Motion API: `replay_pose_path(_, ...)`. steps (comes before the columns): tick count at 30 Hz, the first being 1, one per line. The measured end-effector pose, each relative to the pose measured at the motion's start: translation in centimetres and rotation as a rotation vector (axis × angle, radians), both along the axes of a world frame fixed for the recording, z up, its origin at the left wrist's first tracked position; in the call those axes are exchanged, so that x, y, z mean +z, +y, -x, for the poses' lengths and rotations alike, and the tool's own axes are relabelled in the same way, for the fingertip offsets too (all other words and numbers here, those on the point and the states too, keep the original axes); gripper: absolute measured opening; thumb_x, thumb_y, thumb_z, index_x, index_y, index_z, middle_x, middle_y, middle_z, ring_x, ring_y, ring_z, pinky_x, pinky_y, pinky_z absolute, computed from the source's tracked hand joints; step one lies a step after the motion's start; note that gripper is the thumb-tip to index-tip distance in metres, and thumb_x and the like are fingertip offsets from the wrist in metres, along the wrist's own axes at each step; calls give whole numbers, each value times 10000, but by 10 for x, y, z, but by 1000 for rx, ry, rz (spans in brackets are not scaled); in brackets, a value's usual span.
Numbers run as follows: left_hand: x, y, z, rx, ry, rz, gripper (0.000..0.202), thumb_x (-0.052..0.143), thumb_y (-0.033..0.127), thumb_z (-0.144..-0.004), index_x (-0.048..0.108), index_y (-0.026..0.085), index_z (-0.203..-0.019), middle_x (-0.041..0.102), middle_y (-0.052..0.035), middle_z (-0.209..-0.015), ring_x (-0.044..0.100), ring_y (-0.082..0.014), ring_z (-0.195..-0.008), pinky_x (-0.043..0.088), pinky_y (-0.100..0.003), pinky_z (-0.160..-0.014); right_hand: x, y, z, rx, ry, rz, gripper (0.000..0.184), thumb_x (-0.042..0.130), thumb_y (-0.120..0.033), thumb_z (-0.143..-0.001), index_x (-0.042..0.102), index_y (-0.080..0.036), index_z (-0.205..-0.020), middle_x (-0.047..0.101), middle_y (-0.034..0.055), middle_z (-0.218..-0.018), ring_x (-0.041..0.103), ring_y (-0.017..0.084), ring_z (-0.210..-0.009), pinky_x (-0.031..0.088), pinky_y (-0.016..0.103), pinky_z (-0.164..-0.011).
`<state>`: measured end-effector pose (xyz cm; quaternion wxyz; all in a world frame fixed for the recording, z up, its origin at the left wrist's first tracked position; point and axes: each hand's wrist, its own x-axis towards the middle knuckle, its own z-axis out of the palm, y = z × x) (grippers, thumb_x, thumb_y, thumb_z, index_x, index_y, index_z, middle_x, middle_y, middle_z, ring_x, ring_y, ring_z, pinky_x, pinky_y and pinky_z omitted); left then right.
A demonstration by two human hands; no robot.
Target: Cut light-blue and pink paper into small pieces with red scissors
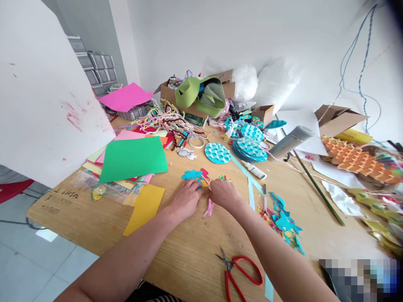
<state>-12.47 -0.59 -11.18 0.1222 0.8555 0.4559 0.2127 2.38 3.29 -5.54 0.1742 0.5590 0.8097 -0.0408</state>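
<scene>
My left hand (pixel 187 198) rests low over the table, its fingers laid down at the edge of a blue paper fish (pixel 190 174). Closed, with its knuckles up, my right hand (pixel 224 194) is just beside it; what its fingers grip is hidden. Between and beyond the hands lie a red paper scrap (pixel 204 172) and small multicoloured cutouts (pixel 225 178). A folded pink paper strip (pixel 209 208) sticks out below the right hand. Nearer to me, red-handled scissors (pixel 231 268) lie with blades parted.
A green sheet (pixel 134 159) tops stacked paper, with a yellow sheet (pixel 144 209) alongside. Blue paper discs (pixel 250 149), a glue tube (pixel 255 171), a grey bottle (pixel 292 141) and a pen (pixel 265 197) lie farther off. Blue scraps (pixel 286 222) are right of my right forearm.
</scene>
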Motion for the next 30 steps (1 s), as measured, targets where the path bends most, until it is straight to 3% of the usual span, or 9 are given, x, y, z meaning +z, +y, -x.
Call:
replay_pose_path(4,1,0,0,-6,8,5,360,460,93,-827,613,168,-1145,600,-95,-1145,430,-250,-1182,382,-416,-1021,3,3,-2,-22,3,19,290,525,-122,-784,684,-91,-1025,709,203,-989,678,312,-950,502,338,-724)
replay_pose_path(11,3,-1,0,0,20,20,323,488,106,-822,632,157,-1106,594,-108,-1165,430,-258,-1187,370,-433,-1021,14,-1,-10,-34,55,137,221,599,-262,-752,724,-134,-882,726,148,-946,678,259,-910,474,277,-695)
replay_pose_path(16,2,-1,0,6,19,13,314,487,110,-831,633,146,-1107,596,-93,-1161,428,-252,-1185,364,-392,-1032,13,-8,-10,5,88,196,221,576,-240,-744,748,-137,-838,734,145,-892,681,244,-843,445,267,-650)
replay_pose_path(23,0,0,1,-1,22,6,329,485,117,-835,622,141,-1134,591,-100,-1175,427,-249,-1182,376,-394,-1019,8,-8,-13,25,125,248,248,524,-222,-783,759,-146,-769,740,124,-807,676,208,-705,367,250,-539)
replay_pose_path(30,2,-1,1,-9,17,9,335,489,118,-833,619,132,-1141,590,-110,-1180,420,-262,-1196,372,-409,-1024,9,-14,-15,12,168,244,258,509,-223,-798,758,-157,-775,736,102,-791,657,179,-678,335,241,-522)
